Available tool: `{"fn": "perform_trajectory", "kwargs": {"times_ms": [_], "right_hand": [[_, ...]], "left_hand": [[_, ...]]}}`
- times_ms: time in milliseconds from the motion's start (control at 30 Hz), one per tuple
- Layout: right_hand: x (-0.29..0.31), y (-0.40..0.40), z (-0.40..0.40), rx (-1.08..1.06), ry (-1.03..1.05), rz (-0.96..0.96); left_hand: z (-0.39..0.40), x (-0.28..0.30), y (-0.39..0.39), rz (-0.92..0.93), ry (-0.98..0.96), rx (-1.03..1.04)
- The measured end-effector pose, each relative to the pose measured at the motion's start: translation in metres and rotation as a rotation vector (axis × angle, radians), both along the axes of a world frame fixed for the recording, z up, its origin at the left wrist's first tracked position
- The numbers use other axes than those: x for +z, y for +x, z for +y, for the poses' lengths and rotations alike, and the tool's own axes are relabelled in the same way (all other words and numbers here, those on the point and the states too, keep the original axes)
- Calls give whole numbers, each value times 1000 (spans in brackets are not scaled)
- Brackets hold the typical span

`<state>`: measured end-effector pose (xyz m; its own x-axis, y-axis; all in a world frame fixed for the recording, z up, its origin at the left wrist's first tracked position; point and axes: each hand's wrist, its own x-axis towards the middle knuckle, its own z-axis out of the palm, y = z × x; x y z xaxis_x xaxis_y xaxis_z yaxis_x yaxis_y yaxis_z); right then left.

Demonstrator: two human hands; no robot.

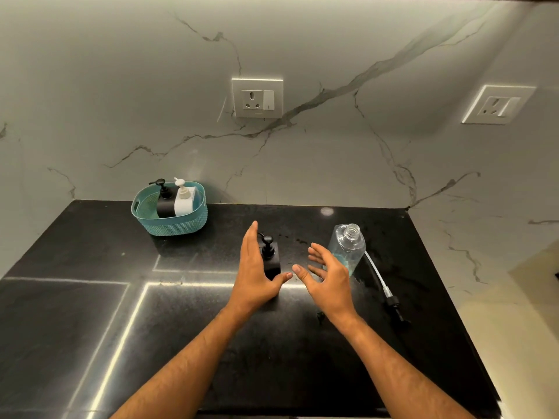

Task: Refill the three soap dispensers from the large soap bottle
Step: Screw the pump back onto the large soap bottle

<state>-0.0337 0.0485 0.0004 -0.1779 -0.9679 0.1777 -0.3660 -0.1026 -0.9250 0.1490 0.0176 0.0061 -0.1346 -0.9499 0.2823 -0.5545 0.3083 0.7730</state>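
A small black soap dispenser (270, 256) with its pump on stands on the black counter (90, 297), mid-frame. My left hand (256, 269) is open beside its left face, fingers straight, thumb reaching under its front. My right hand (326, 276) hovers open just right of it, fingers spread, touching nothing. Behind my right hand stands the large clear soap bottle (348, 246), uncapped, with blue liquid low inside. Its pump with the long tube (381, 285) lies on the counter to the right. A black dispenser (165, 201) and a white dispenser (184, 198) sit in a teal basket (172, 223).
The basket stands at the back left against the marble wall. Two wall sockets (257, 97) (497, 104) are above the counter. The counter's right edge runs diagonally past the pump tube. Small wet spots show on the counter near the bottle.
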Motion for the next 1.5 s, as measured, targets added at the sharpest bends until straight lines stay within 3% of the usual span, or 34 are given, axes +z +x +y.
{"fn": "perform_trajectory", "kwargs": {"times_ms": [200,767,1033,1200,1500], "right_hand": [[-6,-14,11,-29,-22,8],[-26,-100,36,-269,-47,109],[-50,-143,45,-475,83,432],[-71,-160,47,-468,313,588],[-79,-166,40,-445,394,513]], "left_hand": [[12,4,-25,-51,-86,-78],[7,-19,-105,-37,132,-217],[-8,-22,-126,5,195,-192],[-17,-24,-132,43,222,-214],[-27,-23,-138,84,215,-228]]}}
